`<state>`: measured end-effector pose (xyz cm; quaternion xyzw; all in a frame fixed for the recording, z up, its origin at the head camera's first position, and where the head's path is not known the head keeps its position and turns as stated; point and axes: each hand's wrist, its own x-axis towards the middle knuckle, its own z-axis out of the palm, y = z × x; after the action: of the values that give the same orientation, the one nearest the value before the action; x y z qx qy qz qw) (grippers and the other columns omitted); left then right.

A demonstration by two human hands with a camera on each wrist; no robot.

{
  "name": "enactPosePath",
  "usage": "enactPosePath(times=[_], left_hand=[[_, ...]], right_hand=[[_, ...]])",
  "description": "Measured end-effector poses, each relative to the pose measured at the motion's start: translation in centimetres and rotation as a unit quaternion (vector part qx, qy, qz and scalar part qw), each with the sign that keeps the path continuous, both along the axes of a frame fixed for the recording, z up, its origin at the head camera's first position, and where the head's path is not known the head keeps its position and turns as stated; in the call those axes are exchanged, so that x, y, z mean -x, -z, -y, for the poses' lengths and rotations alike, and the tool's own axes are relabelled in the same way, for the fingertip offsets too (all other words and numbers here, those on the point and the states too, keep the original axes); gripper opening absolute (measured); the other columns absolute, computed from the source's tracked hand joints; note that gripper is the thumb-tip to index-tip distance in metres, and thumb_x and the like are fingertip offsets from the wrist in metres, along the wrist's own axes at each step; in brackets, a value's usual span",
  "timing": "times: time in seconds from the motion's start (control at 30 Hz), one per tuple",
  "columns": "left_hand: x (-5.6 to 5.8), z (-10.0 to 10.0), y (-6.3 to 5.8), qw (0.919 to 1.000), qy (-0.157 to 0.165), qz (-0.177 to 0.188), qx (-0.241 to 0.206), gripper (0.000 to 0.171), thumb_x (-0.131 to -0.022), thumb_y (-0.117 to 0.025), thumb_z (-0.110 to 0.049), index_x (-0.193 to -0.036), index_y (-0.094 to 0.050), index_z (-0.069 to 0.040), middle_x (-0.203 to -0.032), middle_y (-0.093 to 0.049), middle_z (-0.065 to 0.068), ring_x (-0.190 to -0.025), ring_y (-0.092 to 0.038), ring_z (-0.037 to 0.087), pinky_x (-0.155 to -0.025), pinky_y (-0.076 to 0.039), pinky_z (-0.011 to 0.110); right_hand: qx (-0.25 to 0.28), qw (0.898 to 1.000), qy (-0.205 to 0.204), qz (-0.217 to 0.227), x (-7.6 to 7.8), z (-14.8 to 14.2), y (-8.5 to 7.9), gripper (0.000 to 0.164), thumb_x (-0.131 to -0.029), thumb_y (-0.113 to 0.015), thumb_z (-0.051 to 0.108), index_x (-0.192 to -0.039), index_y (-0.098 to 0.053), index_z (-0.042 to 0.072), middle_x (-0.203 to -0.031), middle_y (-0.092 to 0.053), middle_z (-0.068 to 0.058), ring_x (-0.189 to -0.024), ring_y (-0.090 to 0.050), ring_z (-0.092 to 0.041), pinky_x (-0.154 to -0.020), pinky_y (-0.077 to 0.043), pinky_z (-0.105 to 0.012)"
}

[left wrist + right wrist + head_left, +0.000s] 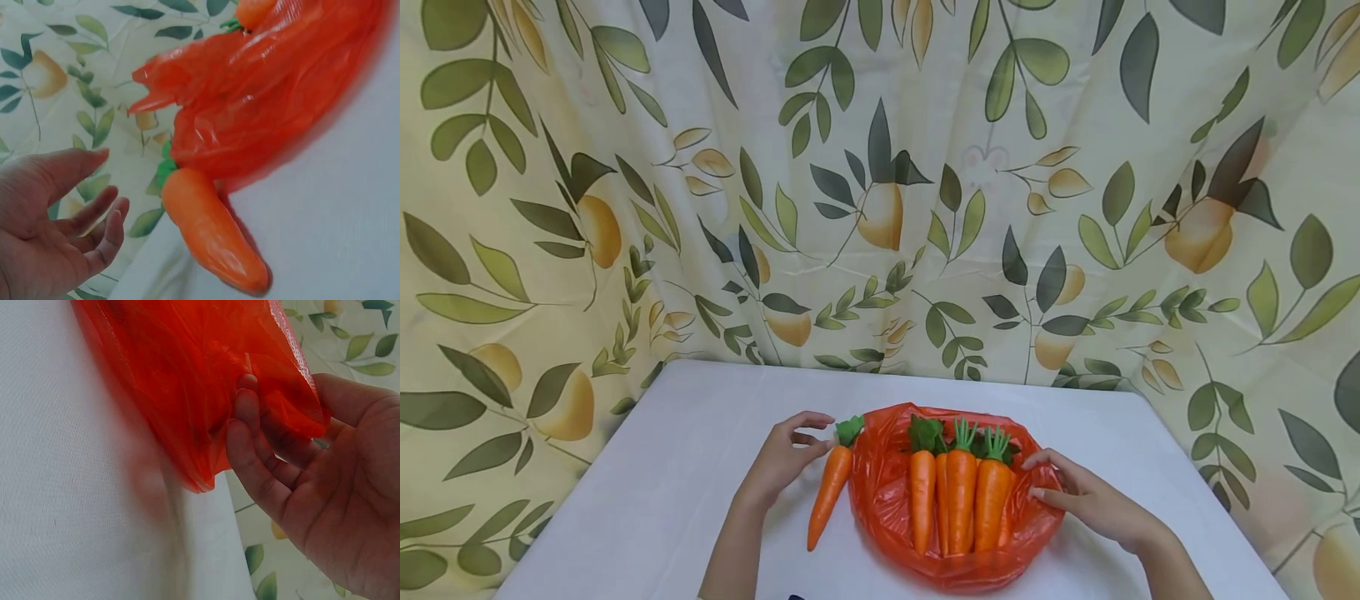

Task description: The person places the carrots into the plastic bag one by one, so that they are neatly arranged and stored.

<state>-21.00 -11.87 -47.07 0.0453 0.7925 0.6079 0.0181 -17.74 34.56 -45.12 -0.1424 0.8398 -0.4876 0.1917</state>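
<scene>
A red plastic bag lies with its mouth spread wide on the white table, several orange carrots with green tops inside it. One more carrot rests on the table just left of the bag, its green top against the bag's edge. My left hand is beside that top; in the left wrist view its fingers are loosely bent and apart from the carrot. At the bag's right side, my right hand holds the rim, thumb and fingers on either side of the plastic in the right wrist view.
The white table runs back to a curtain printed with leaves and fruit, which also hangs along both sides. A small dark object shows at the bottom edge of the head view.
</scene>
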Motion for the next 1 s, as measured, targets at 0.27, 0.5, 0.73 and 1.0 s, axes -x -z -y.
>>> enactPosePath(times=[0.27, 0.5, 0.73, 1.0], left_hand=[[0.2, 0.9, 1.6, 0.9971, 0.052, 0.054, -0.015, 0.039, -0.093, -0.077, -0.012, -0.131, -0.069, -0.011, -0.134, -0.059, 0.017, -0.097, -0.064, 0.025, -0.077, -0.057, 0.042], [0.5, 1.1, 2.4, 0.9942, 0.075, 0.073, -0.024, 0.042, -0.091, -0.078, -0.013, -0.132, -0.068, -0.011, -0.135, -0.059, 0.017, -0.101, -0.065, 0.025, -0.076, -0.057, 0.04], [0.5, 0.8, 2.9, 0.9923, 0.078, 0.096, 0.005, 0.047, -0.085, -0.085, -0.014, -0.129, -0.071, -0.017, -0.126, -0.06, 0.008, -0.092, -0.061, 0.025, -0.073, -0.055, 0.036], [0.2, 0.5, 2.7, 0.9902, 0.101, 0.093, 0.028, 0.054, -0.081, -0.088, -0.01, -0.132, -0.071, -0.019, -0.112, -0.061, 0.009, -0.096, -0.058, 0.026, -0.073, -0.053, 0.036]], right_hand=[[-0.007, 1.0, -0.003, -0.007, 0.0, 0.1, 0.1, 0.035, -0.104, -0.063, 0.021, -0.135, -0.053, 0.01, -0.146, -0.046, -0.021, -0.127, -0.044, -0.038, -0.094, -0.051, -0.038], [-0.011, 1.0, 0.001, -0.008, 0.1, 0.1, 0.0, 0.036, -0.103, -0.064, 0.022, -0.135, -0.053, 0.009, -0.147, -0.046, -0.021, -0.128, -0.044, -0.04, -0.098, -0.051, -0.049], [-0.01, 1.0, 0.0, -0.006, 0.2, 0.2, 0.0, 0.036, -0.103, -0.064, 0.022, -0.135, -0.053, 0.009, -0.149, -0.044, -0.023, -0.13, -0.042, -0.043, -0.098, -0.052, -0.05], [-0.008, 1.0, 0.003, 0.004, 0.2, 0.3, -0.1, 0.035, -0.104, -0.064, 0.024, -0.134, -0.054, 0.01, -0.145, -0.048, -0.021, -0.124, -0.047, -0.039, -0.096, -0.053, -0.046]])
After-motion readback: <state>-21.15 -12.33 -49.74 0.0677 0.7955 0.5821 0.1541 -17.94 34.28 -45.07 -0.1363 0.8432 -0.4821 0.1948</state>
